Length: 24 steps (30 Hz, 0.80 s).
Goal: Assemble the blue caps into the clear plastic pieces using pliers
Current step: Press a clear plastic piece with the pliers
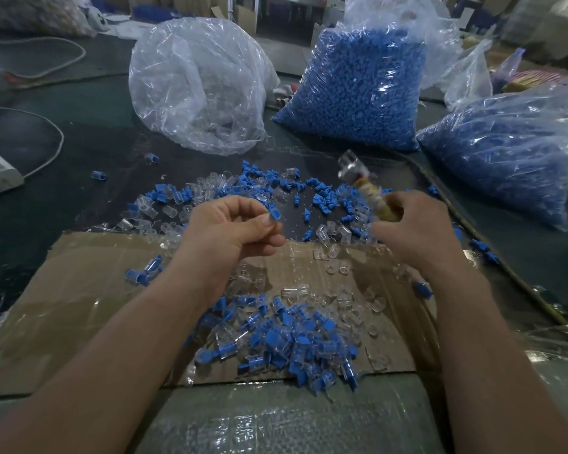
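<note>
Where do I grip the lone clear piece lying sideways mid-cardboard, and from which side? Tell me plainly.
Pinch the clear piece across its narrow middle, coming straight down from above. It lies flat on the cardboard with its long axis left to right, so its near and far sides are open to thumb and forefinger, while loose pieces crowd its right end.

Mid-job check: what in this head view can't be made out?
Head view only:
Yellow-handled tool in the right hand: motion-blurred; its tip hidden by the clear plastic piece there.
Small blue plastic cap pinched by the left hand: mostly covered by fingertips.
Big crinkled clear plastic bag: glare hides its contents.
Far-right bag of blue caps: cut off by the frame edge.
</note>
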Tool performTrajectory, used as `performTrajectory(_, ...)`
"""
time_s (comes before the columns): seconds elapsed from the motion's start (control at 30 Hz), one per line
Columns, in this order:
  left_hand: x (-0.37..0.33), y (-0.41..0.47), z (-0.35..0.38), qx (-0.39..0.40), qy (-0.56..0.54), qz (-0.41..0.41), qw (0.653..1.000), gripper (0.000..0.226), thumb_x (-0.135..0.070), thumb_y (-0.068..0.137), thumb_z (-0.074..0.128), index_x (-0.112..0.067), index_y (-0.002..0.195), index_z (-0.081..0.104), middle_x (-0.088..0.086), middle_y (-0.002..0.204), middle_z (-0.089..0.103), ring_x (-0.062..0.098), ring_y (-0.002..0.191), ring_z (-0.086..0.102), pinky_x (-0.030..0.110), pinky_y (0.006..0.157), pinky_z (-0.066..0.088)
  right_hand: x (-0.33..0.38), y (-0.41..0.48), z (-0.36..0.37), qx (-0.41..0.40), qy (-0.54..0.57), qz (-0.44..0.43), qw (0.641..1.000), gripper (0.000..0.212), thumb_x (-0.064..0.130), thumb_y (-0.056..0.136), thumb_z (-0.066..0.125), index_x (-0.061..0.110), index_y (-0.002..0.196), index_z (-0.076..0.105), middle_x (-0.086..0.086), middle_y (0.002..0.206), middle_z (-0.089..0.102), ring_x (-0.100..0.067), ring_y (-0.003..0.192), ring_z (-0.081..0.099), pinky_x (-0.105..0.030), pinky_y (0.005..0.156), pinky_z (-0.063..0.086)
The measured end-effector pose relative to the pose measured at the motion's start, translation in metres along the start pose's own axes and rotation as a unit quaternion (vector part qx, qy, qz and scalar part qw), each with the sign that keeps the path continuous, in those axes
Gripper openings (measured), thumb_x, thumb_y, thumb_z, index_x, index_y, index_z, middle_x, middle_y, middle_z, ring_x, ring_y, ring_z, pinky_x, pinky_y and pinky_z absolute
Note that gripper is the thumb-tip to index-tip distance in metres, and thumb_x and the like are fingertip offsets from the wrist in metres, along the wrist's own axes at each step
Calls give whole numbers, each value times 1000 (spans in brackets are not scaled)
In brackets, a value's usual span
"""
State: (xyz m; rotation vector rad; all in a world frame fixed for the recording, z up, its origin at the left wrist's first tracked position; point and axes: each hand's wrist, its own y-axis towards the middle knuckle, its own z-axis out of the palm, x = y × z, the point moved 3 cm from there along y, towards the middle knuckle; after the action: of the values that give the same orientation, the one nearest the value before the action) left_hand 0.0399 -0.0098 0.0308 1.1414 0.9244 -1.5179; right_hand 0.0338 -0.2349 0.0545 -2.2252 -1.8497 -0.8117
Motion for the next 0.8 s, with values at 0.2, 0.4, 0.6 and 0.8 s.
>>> performTrajectory(0.2,0,1,-2,-47,-19,42,998,11,4,80,56,-6,75,58,4,62,68,13,57,66,18,52,52,30,-13,3,-44,26,-126,991,24,-1,73,57,20,81,51,12,73,41,0,64,39,-7,57,27)
performTrajectory(0.4,0,2,-4,-74,-18,68,995,12,4,82,56,-7,77,58,2,63,68,12,59,66,18,54,53,41,-17,25,64,-33,-165,984,25,11,77,55,13,101,51,2,95,40,-14,79,42,-26,66,34)
performTrajectory(0.6,-1,2,-2,-79,-1,88,993,11,3,81,58,-7,77,58,0,62,68,11,59,66,18,53,52,47,-22,31,101,-34,-191,976,25,11,77,55,22,95,40,5,94,35,-10,81,35,-25,63,26)
performTrajectory(0.8,-1,1,-1,-78,2,102,992,13,4,81,58,-8,75,58,-1,60,68,9,57,66,17,53,52,50,-24,34,118,-33,-187,975,27,14,77,57,23,93,38,5,91,33,-8,76,33,-25,62,26)
